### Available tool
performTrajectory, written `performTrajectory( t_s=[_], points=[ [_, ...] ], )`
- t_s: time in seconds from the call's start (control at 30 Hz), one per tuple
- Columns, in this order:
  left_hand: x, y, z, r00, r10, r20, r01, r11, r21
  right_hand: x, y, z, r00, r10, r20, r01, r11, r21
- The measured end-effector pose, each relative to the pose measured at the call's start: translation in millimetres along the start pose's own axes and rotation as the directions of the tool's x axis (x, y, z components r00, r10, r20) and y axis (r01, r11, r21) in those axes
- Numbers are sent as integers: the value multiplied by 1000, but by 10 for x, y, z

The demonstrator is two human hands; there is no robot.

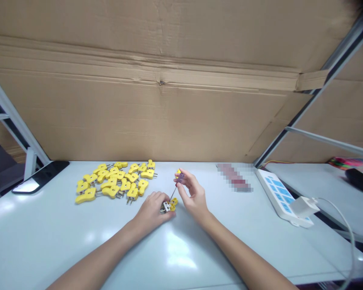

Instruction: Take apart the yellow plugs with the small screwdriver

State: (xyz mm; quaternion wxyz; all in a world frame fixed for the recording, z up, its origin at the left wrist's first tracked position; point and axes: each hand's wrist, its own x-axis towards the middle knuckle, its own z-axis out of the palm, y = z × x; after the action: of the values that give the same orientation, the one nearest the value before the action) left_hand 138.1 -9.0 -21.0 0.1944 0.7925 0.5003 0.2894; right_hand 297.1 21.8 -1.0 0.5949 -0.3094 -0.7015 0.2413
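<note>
Near the middle of the white table, my left hand point(153, 210) grips a yellow plug point(173, 204) with a pale inner plate and metal pins showing. My right hand point(194, 195) holds a screwdriver point(180, 177) by its purplish handle, thumb and fingers closed around it. The thin shaft slants down and left, its tip at the plug by my left fingers. Whether the tip sits in a screw is too small to tell. Left of my hands lies a loose group of yellow plugs point(109, 182), their metal pins pointing various ways.
A white power strip point(278, 193) with blue sockets lies at the right, a white charger point(304, 207) and cable plugged in. A black phone-like slab point(40, 177) lies at the far left. Brown cardboard point(169, 117) walls the table's back. A blurred-out patch point(235, 177) lies right of my hands.
</note>
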Motion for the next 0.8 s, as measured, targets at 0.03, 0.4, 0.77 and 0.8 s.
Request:
performTrajectory(
  t_s=[0.03, 0.4, 0.77, 0.8],
  points=[
    [-1, -1, 2, 1000, 0, -2, 0, 1000, 0, 5, 0, -2, 1000, -4, -15, 4, 1000, -10],
    [2, -5, 5, 1000, 2, -5, -2, 1000, 1, 7, 25, -10, 1000, -1, -10, 1, 1000, 14],
    [-2, -11, 12, 1000, 11, -18, -10, 1000, 14, 20, 0, -11, 996, -85, -30, 82, 993, -82],
    [-2, -14, 14, 1000, 11, -19, -10, 1000, 15, 26, 3, -13, 995, -91, -38, 86, 991, -100]
  ],
)
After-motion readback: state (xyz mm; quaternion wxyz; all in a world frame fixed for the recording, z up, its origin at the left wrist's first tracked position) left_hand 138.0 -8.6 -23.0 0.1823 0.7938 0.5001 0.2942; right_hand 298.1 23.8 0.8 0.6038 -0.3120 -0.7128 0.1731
